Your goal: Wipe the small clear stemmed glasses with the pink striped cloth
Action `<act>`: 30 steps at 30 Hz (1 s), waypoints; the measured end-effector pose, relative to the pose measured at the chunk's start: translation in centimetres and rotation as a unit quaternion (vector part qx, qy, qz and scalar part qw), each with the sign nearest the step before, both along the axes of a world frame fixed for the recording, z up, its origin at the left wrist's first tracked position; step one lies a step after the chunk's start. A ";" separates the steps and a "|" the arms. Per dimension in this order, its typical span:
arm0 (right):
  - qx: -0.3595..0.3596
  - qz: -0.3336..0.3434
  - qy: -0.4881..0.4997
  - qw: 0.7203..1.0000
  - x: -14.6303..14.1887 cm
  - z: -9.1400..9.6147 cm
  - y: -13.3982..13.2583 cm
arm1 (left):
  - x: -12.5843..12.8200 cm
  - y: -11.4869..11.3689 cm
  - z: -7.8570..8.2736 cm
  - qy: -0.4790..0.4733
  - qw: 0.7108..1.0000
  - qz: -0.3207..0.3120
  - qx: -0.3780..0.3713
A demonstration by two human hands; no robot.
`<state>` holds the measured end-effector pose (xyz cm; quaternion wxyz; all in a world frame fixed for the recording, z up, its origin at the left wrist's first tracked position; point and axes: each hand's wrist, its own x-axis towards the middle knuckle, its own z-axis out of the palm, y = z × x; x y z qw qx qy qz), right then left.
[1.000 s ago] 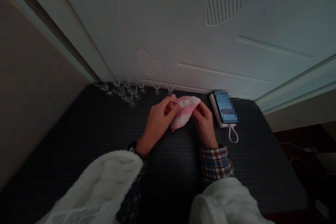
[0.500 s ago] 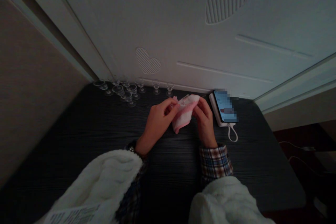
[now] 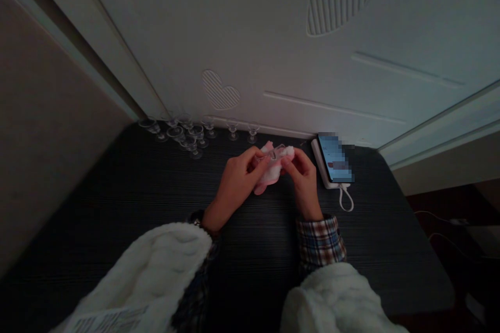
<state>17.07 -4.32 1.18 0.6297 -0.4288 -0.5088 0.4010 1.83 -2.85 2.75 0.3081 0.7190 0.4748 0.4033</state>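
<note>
In the middle of the head view, a small clear glass point(image 3: 277, 151) lies in a pink-and-white cloth point(image 3: 272, 175). My left hand point(image 3: 239, 179) is closed at the left side of this bundle, thumb and fingers pinching the glass along with some cloth. On the other side my right hand point(image 3: 305, 182) pinches a fold of the cloth at the glass's right end. Cloth and fingers hide most of the glass, so its full shape does not show. Both hands are held over the dark table point(image 3: 250, 250).
Several small stemmed glasses point(image 3: 188, 143) stand upright along the back left of the table. A single stemmed glass point(image 3: 252, 132) is just behind my hands. To the right, a phone point(image 3: 335, 158) rests on a white power bank point(image 3: 321, 163) with a strap. A white panel point(image 3: 253, 52) rises behind.
The cloth has been folded down and bunched nearer the glass, and more of the glass shows. My right hand's fingers have shifted slightly left; my left hand has stayed nearly still.
</note>
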 end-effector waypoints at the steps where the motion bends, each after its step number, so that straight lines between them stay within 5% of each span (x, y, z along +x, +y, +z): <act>1: 0.001 -0.008 -0.005 1.000 0.0 0.0 0.0 | 0.0 0.0 -0.1 -0.001 1.000 -0.002 -0.001; 10: -0.008 -0.067 -0.044 0.997 0.0 0.1 -0.2 | 0.2 0.1 -0.1 -0.028 1.000 -0.012 0.008; 30: -0.009 -0.087 -0.028 0.996 0.2 0.3 -0.3 | 0.1 0.0 0.0 0.007 1.000 -0.004 0.026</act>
